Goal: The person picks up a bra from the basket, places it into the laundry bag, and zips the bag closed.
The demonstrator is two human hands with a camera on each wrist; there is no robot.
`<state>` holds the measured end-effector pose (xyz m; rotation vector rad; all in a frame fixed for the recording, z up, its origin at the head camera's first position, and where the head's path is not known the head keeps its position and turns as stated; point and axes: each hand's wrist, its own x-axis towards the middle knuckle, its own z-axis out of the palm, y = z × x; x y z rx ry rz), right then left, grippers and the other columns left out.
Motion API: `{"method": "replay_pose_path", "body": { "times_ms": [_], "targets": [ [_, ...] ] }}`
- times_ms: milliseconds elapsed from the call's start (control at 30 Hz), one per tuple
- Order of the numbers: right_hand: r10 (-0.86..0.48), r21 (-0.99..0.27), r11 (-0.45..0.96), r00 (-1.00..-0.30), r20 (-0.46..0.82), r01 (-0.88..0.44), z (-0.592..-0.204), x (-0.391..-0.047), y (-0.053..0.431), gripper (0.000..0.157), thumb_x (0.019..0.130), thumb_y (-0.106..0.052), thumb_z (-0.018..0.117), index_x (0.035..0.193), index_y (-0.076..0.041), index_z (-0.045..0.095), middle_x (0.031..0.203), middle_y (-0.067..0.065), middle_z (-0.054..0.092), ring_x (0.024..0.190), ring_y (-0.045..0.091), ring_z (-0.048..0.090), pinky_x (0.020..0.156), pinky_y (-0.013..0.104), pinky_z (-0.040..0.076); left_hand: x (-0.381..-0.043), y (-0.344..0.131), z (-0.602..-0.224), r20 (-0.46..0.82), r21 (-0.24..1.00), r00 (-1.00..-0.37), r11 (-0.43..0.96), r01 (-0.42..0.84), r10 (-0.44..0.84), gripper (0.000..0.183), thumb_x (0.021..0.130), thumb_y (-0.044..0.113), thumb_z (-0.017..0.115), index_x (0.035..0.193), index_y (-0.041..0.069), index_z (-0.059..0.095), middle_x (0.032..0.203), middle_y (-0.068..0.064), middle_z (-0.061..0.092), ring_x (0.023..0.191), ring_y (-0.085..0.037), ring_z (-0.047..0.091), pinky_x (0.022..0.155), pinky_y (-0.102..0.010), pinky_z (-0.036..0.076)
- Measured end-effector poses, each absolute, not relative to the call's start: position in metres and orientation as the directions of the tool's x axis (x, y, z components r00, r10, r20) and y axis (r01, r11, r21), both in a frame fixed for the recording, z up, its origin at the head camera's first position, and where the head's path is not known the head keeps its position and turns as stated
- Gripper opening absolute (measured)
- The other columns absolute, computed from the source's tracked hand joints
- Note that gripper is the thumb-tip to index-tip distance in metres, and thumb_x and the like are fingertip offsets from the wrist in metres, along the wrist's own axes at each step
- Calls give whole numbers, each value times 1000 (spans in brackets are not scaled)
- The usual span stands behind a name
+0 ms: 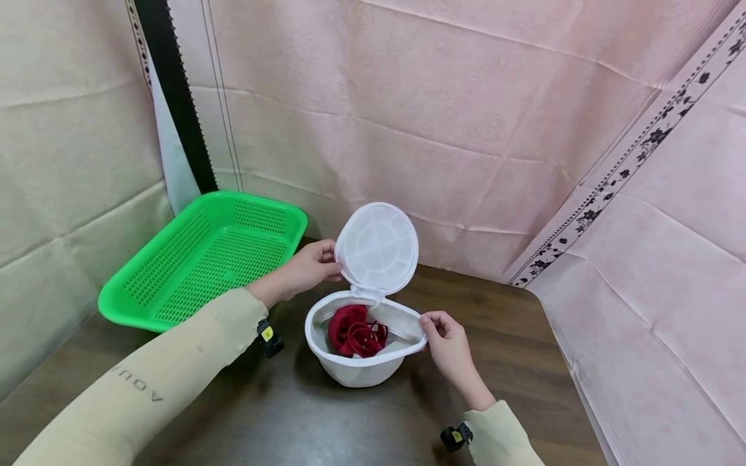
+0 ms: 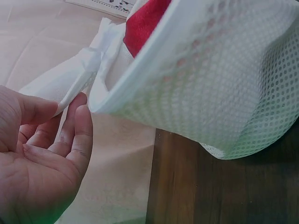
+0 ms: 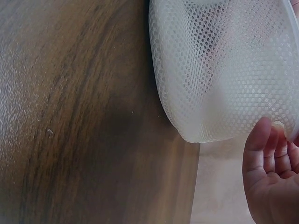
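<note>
A white mesh laundry bag [image 1: 360,374] stands on the table with its round lid [image 1: 379,249] raised at the back. Inside lies a dark red garment [image 1: 357,333] with thin straps, bunched up; its kind is not clear. My left hand [image 1: 311,266] pinches the left edge of the lid between thumb and fingers, as the left wrist view also shows. At the bag's right side, my right hand [image 1: 449,349] pinches the rim and the opening is drawn out to a point there. The right wrist view shows that thumb against the honeycomb mesh [image 3: 233,88].
A green plastic basket [image 1: 111,304] with slotted sides sits on the left of the dark wooden table [image 1: 507,362], close to my left forearm. Pale pink cloth [image 1: 437,116] hangs behind the table and on both sides.
</note>
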<state>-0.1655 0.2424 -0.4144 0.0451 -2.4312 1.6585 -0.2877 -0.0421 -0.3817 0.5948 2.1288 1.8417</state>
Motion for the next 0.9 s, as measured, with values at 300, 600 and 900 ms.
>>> {"method": "replay_pose_path", "body": {
  "times_ms": [300, 600, 900],
  "targets": [
    [95, -920, 370, -980, 173, -127, -415, -164, 243, 18, 87, -12, 58, 95, 4, 59, 77, 25, 55, 61, 35, 53, 50, 29, 49, -281, -43, -379, 91, 979, -865, 116, 169, 494, 26, 88, 6, 55, 113, 12, 51, 104, -8, 60, 94, -30, 58, 79, -37, 47],
    [89, -910, 393, -980, 180, -131, -416, -165, 245, 18, 87, -13, 58, 96, 3, 60, 77, 23, 56, 58, 28, 54, 50, 29, 48, -282, -47, -378, 124, 982, -823, 48, 180, 555, 19, 86, 6, 57, 105, 7, 55, 102, -11, 60, 94, -30, 59, 82, -45, 44],
    [96, -908, 397, -978, 184, -132, -416, -165, 245, 17, 87, -13, 57, 94, 2, 60, 77, 26, 55, 54, 20, 52, 49, 28, 47, -279, -58, -371, 91, 979, -771, 86, 186, 630, 18, 82, 16, 65, 97, 9, 63, 101, -9, 62, 96, -25, 57, 83, -39, 44]
  ]
}}
